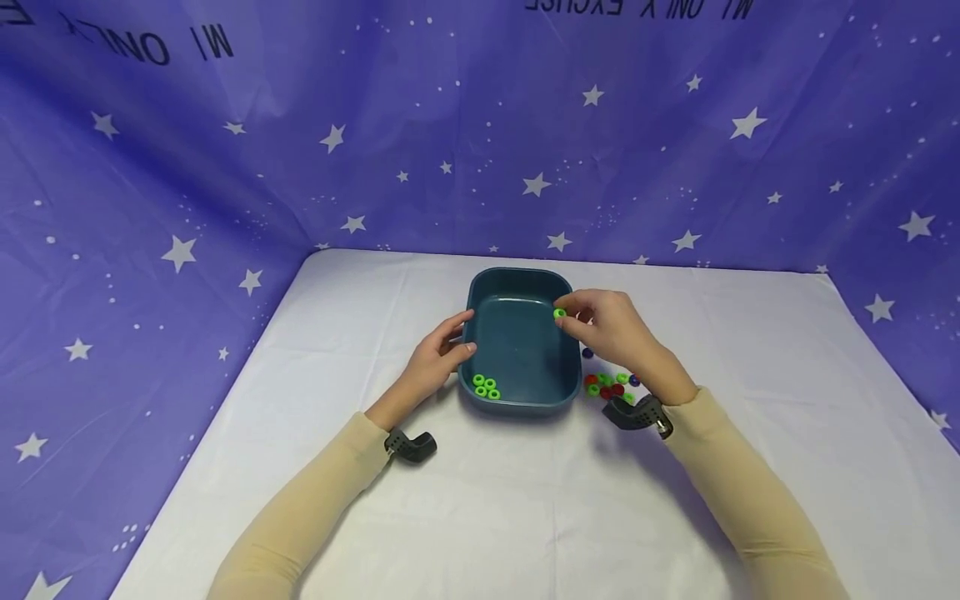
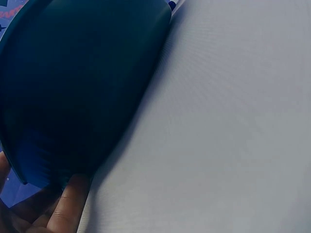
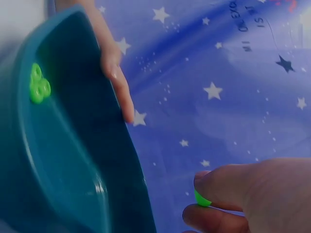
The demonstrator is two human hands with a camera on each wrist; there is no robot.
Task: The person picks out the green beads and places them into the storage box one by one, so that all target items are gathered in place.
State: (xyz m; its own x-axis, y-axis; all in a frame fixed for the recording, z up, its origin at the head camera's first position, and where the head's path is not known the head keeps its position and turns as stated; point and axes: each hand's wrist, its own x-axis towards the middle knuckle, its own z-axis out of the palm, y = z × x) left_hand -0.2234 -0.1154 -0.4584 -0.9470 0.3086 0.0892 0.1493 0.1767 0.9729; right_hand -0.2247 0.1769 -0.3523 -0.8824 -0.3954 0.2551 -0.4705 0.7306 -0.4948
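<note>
A dark teal rectangular bin (image 1: 517, 406) stands on the table. My left hand (image 1: 435, 358) rests at its left side, thumb and fingers spread against the outer wall and rim. In the left wrist view, fingers (image 2: 70, 204) touch the bin's outside low down. Over the bin's right rim, my right hand (image 1: 603, 321) pinches a green bead (image 1: 560, 313) between thumb and fingertip. The same bead (image 3: 202, 199) is mostly covered by the fingers in the right wrist view. Several green beads (image 1: 486, 387) lie in the bin's near left corner.
Right of the bin lies a loose group of green, red and dark blue beads (image 1: 606, 392), partly under the right wrist. A dark bead (image 1: 588, 353) sits apart, close to the bin wall. White cloth (image 1: 480, 517) covers the table; a starry purple curtain (image 1: 450, 125) hangs behind.
</note>
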